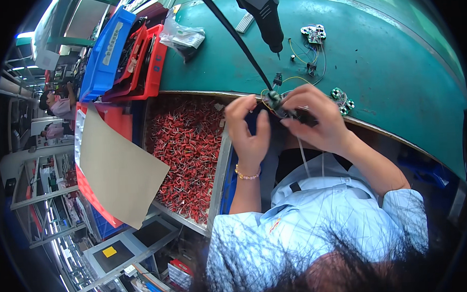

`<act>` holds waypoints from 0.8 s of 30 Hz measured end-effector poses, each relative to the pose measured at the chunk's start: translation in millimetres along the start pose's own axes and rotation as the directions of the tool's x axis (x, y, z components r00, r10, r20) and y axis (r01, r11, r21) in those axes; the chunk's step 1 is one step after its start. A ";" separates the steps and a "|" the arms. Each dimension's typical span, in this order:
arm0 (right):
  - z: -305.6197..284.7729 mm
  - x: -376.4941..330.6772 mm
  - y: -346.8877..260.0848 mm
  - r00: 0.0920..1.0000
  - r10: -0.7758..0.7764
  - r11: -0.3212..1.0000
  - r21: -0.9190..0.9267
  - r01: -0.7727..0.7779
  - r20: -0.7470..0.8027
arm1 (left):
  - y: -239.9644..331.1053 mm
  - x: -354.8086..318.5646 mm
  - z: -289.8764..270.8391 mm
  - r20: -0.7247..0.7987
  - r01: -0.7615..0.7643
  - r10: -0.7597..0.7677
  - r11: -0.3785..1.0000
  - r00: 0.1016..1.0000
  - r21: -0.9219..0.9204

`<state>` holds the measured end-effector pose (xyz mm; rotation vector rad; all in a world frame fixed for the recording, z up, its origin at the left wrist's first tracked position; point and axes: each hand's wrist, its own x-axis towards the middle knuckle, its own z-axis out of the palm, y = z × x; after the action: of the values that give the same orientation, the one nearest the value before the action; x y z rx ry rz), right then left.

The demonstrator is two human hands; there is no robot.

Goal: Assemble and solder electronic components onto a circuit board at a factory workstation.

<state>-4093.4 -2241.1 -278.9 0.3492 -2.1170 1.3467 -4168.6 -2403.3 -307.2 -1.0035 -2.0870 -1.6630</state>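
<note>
My left hand (247, 129) and my right hand (312, 117) meet at the near edge of the green work surface (385, 63). Between the fingertips of both hands sits a small dark part with yellow and black wires (274, 100). The left hand pinches it from the left, the right hand grips it from the right and covers most of it. A beaded bracelet (246, 175) circles my left wrist. A black power screwdriver (266, 16) hangs tip-down just beyond the hands, its black cable running to them.
A metal tray of several small red components (190, 147) lies left of my hands. Small green circuit boards (314, 34) (342, 100) with wires rest on the green surface. Blue and red bins (122, 52), a plastic bag (184, 37) and a brown cardboard sheet (118, 168) stand at the left.
</note>
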 end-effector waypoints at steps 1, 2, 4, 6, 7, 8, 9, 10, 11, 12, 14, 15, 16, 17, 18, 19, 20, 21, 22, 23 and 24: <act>6.6 -2.9 1.2 1.000 -0.004 1.000 0.030 0.003 0.028 | 2.3 -3.9 1.7 0.051 -0.045 0.041 0.997 0.998 0.068; 12.4 -4.4 4.3 1.000 -0.003 1.000 0.026 0.002 0.024 | 4.8 -7.1 3.2 0.105 -0.093 0.079 0.987 0.991 0.131; 22.3 -5.8 6.7 0.993 -0.061 0.998 0.008 0.060 0.099 | -12.1 -20.3 -5.7 0.046 -0.027 0.023 0.996 0.999 0.081; 27.2 -10.7 3.6 0.979 -0.057 0.998 0.010 0.057 0.195 | -33.3 -35.9 -5.7 -0.123 0.105 -0.125 0.982 0.985 -0.157; 25.7 -14.8 -1.3 0.976 -0.088 0.995 -0.033 0.096 0.199 | -40.3 -41.4 -8.0 -0.188 0.189 -0.251 0.936 0.950 -0.296; 22.1 -17.6 -6.3 0.972 -0.116 0.988 -0.079 0.134 0.206 | -47.4 -47.3 -11.7 -0.230 0.255 -0.381 0.863 0.895 -0.436; 11.7 -20.1 -10.9 0.968 -0.138 0.976 -0.135 0.169 0.209 | -48.4 -47.4 -12.4 -0.217 0.257 -0.384 0.855 0.897 -0.450; 0.2 -22.6 -11.5 0.967 -0.139 0.976 -0.139 0.170 0.212 | -48.4 -47.8 -17.1 -0.203 0.248 -0.451 0.752 0.869 -0.610; -14.4 -26.4 -9.5 0.978 -0.094 0.962 -0.236 0.137 0.184 | -48.4 -48.6 -21.1 -0.174 0.225 -0.513 0.622 0.840 -0.750; -27.6 -31.4 -7.5 0.987 -0.051 0.938 -0.333 0.099 0.151 | -48.9 -51.8 -23.7 -0.172 0.224 -0.515 0.617 0.840 -0.755; -50.5 -36.4 -10.0 0.991 0.085 0.863 -0.505 -0.021 0.103 | -46.7 -58.5 -26.6 -0.119 0.190 -0.566 0.457 0.816 -0.869; -55.2 -40.3 -8.8 0.980 0.170 0.823 -0.562 -0.086 0.099 | -50.2 -61.2 -26.5 -0.087 0.176 -0.553 0.405 0.829 -0.897; -58.4 -44.4 -5.0 0.981 0.170 0.818 -0.569 -0.087 0.096 | -52.9 -64.1 -26.9 -0.082 0.175 -0.551 0.398 0.831 -0.901; -60.6 -48.1 0.9 0.975 0.183 0.785 -0.616 -0.066 0.129 | -55.3 -67.0 -27.8 -0.071 0.145 -0.540 0.346 0.838 -0.927; -62.6 -49.5 4.7 0.967 0.199 0.749 -0.661 -0.045 0.160 | -53.7 -65.4 -27.6 -0.060 0.116 -0.530 0.292 0.846 -0.949; -64.2 -48.4 6.5 0.967 0.200 0.746 -0.664 -0.046 0.157 | -52.6 -63.0 -27.9 -0.056 0.117 -0.529 0.289 0.847 -0.950; -65.4 -46.6 8.2 0.968 0.203 0.775 -0.629 -0.066 0.149 | -51.3 -60.4 -28.9 -0.053 0.085 -0.517 0.239 0.854 -0.967; -66.0 -44.3 10.3 0.968 0.205 0.804 -0.590 -0.082 0.145 | -48.9 -56.9 -30.4 -0.054 0.051 -0.506 0.191 0.861 -0.980; -66.1 -40.2 11.0 0.968 0.202 0.805 -0.588 -0.079 0.147 | -49.0 -52.9 -31.9 -0.058 0.048 -0.505 0.194 0.861 -0.980; -65.7 -34.2 10.2 0.973 0.185 0.846 -0.526 -0.086 0.139 | -50.7 -47.2 -33.1 -0.078 0.069 -0.494 0.272 0.866 -0.960; -64.8 -27.7 9.0 0.977 0.170 0.883 -0.461 -0.092 0.130 | -51.2 -39.5 -33.8 -0.096 0.089 -0.481 0.348 0.871 -0.933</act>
<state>-4053.9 -2182.1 -282.6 0.1266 -2.5525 0.8690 -4181.2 -2452.9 -359.1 -0.4018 -0.9793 -3.0535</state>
